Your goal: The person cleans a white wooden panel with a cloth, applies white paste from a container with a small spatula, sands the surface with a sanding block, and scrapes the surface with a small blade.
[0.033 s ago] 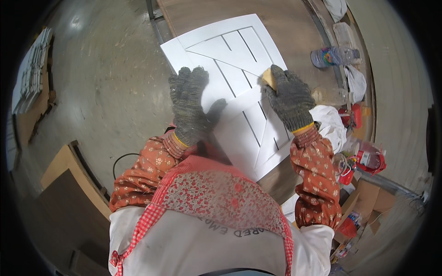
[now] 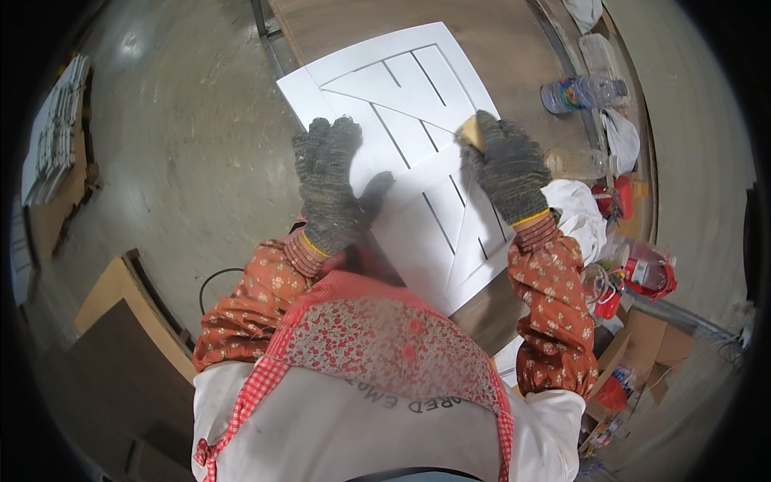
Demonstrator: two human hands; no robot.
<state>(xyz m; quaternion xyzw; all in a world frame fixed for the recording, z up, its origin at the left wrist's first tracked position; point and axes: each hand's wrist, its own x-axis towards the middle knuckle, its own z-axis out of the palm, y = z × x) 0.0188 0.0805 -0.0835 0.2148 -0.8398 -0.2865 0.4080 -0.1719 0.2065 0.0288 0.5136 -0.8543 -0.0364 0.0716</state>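
Note:
A white panel (image 2: 401,210) with dark grooves and diagonal lines lies aslant on a brown worktable. My left hand (image 2: 331,185), in a dark grey knit glove, rests on the panel's left edge with its fingers stretched out and thumb apart. Near the right edge, my gloved right hand (image 2: 511,169) is closed on a yellow sponge (image 2: 472,133) against the panel face. Only the sponge's left end shows past the fingers; the rest is hidden under the glove.
Plastic bottles (image 2: 580,95), white cloth (image 2: 575,218) and a red-lidded jar (image 2: 646,271) line the table's right side. An open cardboard box (image 2: 654,341) sits at lower right. Stacked white panels (image 2: 55,136) stand far left, brown boards (image 2: 120,353) at lower left.
My right hand has shifted slightly to the right over the panel with the sponge. My left hand stays in place on the left edge.

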